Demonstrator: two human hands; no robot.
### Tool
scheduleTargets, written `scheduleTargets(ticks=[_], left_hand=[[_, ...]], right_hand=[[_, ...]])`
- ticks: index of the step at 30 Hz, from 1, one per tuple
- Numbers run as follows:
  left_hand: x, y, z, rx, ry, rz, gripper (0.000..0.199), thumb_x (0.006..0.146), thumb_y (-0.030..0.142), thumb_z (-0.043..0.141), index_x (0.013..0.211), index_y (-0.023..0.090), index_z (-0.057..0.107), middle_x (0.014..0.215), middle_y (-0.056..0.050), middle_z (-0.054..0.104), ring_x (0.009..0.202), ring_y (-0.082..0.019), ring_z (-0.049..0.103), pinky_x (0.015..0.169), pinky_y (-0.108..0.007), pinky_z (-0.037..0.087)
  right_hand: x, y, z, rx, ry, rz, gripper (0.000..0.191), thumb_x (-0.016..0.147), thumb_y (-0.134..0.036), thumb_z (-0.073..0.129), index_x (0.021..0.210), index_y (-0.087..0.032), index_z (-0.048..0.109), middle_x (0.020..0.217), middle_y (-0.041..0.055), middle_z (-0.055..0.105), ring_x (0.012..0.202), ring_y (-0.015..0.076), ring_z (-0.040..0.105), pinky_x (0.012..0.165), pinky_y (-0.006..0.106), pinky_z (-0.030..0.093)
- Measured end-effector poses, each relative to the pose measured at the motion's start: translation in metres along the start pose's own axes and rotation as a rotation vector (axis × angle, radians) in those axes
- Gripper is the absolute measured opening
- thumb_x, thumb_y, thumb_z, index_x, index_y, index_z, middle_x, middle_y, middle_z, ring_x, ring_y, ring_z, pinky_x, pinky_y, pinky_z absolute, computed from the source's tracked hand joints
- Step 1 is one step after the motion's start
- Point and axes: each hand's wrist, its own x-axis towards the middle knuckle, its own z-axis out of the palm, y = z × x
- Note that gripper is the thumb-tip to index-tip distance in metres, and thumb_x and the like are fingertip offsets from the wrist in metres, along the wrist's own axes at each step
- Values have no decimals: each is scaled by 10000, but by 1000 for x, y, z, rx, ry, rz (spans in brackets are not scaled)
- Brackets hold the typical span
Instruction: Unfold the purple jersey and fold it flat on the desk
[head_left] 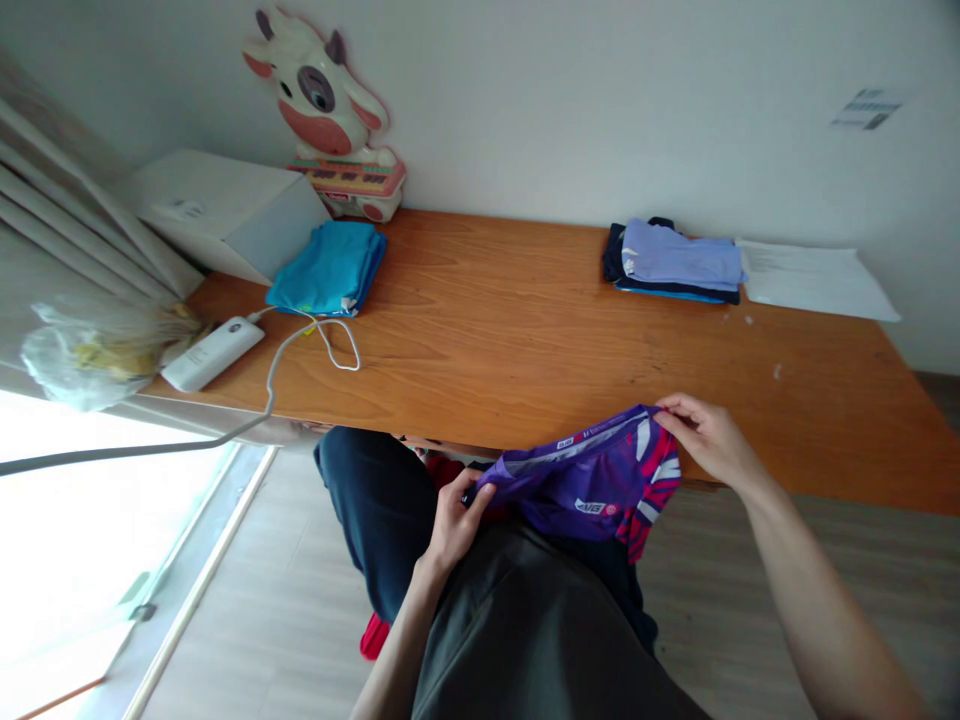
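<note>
A purple garment with red, pink and white patterned parts hangs stretched between my hands, over my lap at the table's front edge. My left hand pinches its left end, with thumb and fingers closed on the cloth. At its upper right corner, my right hand grips the fabric between thumb and fingertips. White lettering shows on the cloth's front. The lower part drops below the tabletop, partly hidden against my dark clothes.
On the wooden table lie folded blue cloth, a stack of folded clothes and a white flat packet. A cow toy keyboard, white box, cabled power bank and plastic bag are left.
</note>
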Motion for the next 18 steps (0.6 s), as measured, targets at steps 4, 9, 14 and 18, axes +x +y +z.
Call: scheduleTargets(ticks=[4, 9, 14, 18], left_hand=[[4, 0, -5, -7, 142, 36, 346, 1021, 530, 743, 976, 195, 817, 899, -47, 808, 829, -219, 719, 786, -311, 560], [15, 13, -13, 68, 239, 125, 306, 1019, 493, 748, 1028, 205, 853, 963, -74, 843, 876, -246, 762, 843, -346, 599], [9, 44, -33, 132, -64, 60, 357, 1046, 541, 686, 994, 231, 857, 974, -87, 838, 887, -270, 754, 834, -376, 605], [-14, 71, -73, 22, -379, 81, 453, 936, 685, 763, 786, 260, 799, 727, -79, 729, 705, -259, 700, 646, -373, 579]], right_hand=[[-5, 5, 7, 0, 83, -4, 321, 1034, -574, 703, 1111, -268, 763, 1049, 70, 833, 930, 276, 788, 784, 376, 629], [-12, 5, 16, -83, 89, -23, 319, 1033, -575, 682, 1123, -278, 757, 1109, 96, 839, 1018, 320, 803, 851, 430, 652], [-50, -15, 30, -105, 184, 36, 348, 1070, -620, 588, 1169, -311, 715, 1095, 113, 827, 1016, 349, 796, 838, 482, 653], [-105, -34, -2, 71, -470, 68, 279, 1046, -614, 647, 1078, -374, 785, 928, 48, 803, 833, 294, 771, 742, 443, 641]])
